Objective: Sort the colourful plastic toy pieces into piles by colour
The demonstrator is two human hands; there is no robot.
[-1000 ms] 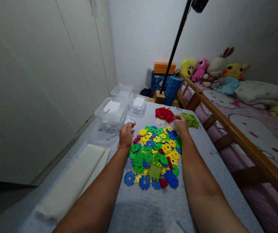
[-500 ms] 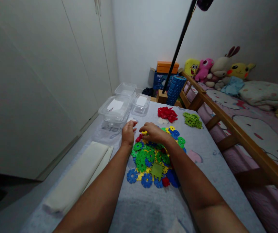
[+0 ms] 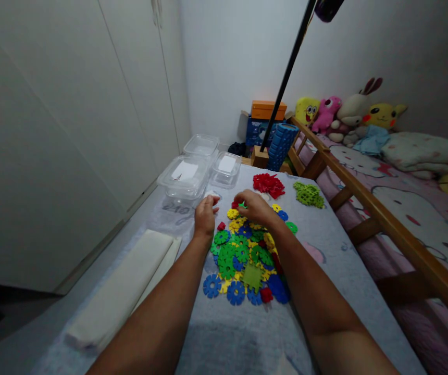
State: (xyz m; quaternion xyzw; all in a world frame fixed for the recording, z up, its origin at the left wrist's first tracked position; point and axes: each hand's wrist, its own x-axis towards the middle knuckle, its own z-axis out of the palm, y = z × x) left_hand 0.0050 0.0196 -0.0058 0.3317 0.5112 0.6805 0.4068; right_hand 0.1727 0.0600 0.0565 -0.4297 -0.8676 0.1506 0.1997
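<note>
A spread pile of plastic snowflake discs (image 3: 235, 253) in green, blue and yellow lies before me, with a few red pieces among them. My left hand (image 3: 204, 217) is at the pile's left edge, fingers curled inward; a reddish spot shows at its fingertips, but what it holds is unclear. Over the far part of the pile my right hand (image 3: 256, 207) bends its fingers down around a red piece (image 3: 234, 205), beside a green disc (image 3: 243, 205). Another small red piece (image 3: 221, 226) sits between the hands. A light green square piece (image 3: 252, 277) rests on the near side.
Beyond the pile are a red heap (image 3: 268, 185) and a lime-green heap (image 3: 309, 195). Lidded clear boxes (image 3: 185, 179) stand back left. A folded cream cloth (image 3: 126, 286) lies left. A wooden bed rail (image 3: 396, 224) runs along the right side.
My right hand has moved slightly forward and right, with a red piece at its fingertips. The other small red piece stays near its place. My left hand has hardly moved.
</note>
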